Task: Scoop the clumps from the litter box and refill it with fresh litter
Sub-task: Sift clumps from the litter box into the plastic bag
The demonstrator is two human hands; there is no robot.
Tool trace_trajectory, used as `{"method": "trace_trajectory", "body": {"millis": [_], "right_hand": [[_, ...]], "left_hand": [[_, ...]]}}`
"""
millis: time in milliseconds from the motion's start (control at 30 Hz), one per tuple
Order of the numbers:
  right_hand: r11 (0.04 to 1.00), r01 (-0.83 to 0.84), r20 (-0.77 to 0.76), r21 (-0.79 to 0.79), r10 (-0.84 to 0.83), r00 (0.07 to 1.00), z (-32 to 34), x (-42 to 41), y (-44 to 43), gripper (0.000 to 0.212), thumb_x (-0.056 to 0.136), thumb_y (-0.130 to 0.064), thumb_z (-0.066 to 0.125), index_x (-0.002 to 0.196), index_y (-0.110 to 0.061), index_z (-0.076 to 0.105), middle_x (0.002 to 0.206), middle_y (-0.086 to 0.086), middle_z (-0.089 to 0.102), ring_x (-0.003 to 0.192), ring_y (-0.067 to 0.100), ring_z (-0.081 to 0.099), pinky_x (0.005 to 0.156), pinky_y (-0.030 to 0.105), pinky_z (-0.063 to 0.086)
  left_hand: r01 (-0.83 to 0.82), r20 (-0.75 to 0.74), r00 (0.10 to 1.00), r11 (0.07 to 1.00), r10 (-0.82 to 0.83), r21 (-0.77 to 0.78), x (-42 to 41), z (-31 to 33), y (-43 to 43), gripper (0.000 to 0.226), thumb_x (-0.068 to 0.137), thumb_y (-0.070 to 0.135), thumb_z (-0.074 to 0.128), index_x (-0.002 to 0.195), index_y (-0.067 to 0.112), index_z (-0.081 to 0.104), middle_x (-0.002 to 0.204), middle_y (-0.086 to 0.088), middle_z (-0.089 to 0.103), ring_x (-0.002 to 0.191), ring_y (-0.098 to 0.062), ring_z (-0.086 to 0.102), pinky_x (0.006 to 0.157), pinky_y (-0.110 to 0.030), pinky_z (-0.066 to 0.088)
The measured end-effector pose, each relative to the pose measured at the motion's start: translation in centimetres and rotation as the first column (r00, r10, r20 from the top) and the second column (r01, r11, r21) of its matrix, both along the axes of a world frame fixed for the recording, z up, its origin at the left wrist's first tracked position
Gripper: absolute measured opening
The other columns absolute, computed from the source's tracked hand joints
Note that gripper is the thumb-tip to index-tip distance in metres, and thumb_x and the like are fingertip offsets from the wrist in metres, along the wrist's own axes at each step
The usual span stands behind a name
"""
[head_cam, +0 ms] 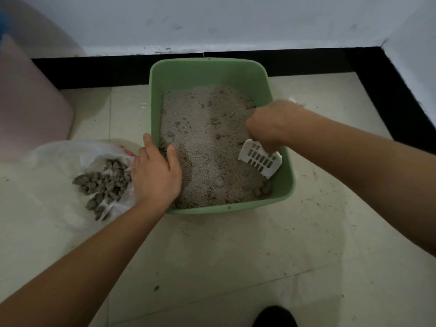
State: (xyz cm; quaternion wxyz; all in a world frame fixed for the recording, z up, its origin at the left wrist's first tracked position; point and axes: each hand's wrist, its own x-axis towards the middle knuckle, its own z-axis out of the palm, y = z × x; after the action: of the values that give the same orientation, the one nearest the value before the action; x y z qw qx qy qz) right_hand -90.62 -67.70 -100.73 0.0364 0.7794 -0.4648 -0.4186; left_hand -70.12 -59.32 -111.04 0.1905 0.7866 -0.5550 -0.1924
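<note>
Litter point(203, 138), pale grey and granular, filled the green rectangular plastic litter box point(286, 185), which stood on the cream tiled floor point(236, 256) close to a white wall with a black skirting strip point(94, 69). The left hand point(155, 175) gripped the box's near-left rim, thumb inside over the litter and fingers curled over the outside edge. The right hand point(271, 126) was closed in a fist around the handle of a white slotted plastic scoop point(260, 159), whose blade pointed down toward the near-right corner, just above or touching the litter; which of the two could not be told. A few small grey lumps point(262, 191) lay in that corner. Left of the box, touching the left hand, a clear plastic bag with red print point(70, 152) lay open on the floor, holding a pile of dark grey clumps point(103, 182). A pale pink object point(30, 109) stood at the far left, and a dark shoe tip point(274, 317) showed at the bottom edge.
</note>
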Motion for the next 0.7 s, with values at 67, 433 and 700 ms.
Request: {"method": "trace_trajectory", "body": {"millis": [67, 433, 700], "right_hand": [[0.999, -0.037, -0.032, -0.022, 0.036, 0.999, -0.3, -0.3, -0.1, 0.038, 0.069, -0.039, 0.085, 0.088, -0.018, 0.060, 0.075, -0.003, 0.060, 0.070, 0.016, 0.063, 0.069, 0.035, 0.059], [0.995, 0.033, 0.250, 0.092, -0.055, 0.967, -1.5, -4.4, 1.0, 0.035, 0.081, -0.048, 0.072, 0.107, -0.025, 0.072, 0.077, -0.011, 0.068, 0.066, 0.006, 0.061, 0.063, 0.026, 0.057], [0.975, 0.166, 0.508, 0.148, -0.219, 0.833, -4.1, -6.0, 2.9, 0.031, 0.085, -0.042, 0.067, 0.112, -0.026, 0.073, 0.070, -0.013, 0.067, 0.053, -0.001, 0.055, 0.052, 0.022, 0.050]], "left_hand": [[-0.004, -0.008, 1.000, 1.000, 0.004, -0.003, 0.0, 0.0, 0.0, 0.068, 0.103, 0.047, 0.030, 0.154, 0.004, 0.015, 0.145, -0.024, 0.041, 0.134, -0.039, 0.038, 0.108, -0.052, 0.031], [-0.016, -0.035, 0.999, 1.000, 0.015, -0.026, 0.1, -0.2, -0.1, 0.066, 0.103, 0.046, 0.029, 0.154, 0.004, 0.017, 0.146, -0.023, 0.041, 0.135, -0.038, 0.038, 0.107, -0.050, 0.032], [-0.028, -0.073, 0.997, 0.998, 0.024, -0.060, 0.2, -0.6, -0.2, 0.064, 0.104, 0.047, 0.026, 0.153, 0.006, 0.019, 0.148, -0.020, 0.041, 0.137, -0.035, 0.037, 0.110, -0.048, 0.031]]}}
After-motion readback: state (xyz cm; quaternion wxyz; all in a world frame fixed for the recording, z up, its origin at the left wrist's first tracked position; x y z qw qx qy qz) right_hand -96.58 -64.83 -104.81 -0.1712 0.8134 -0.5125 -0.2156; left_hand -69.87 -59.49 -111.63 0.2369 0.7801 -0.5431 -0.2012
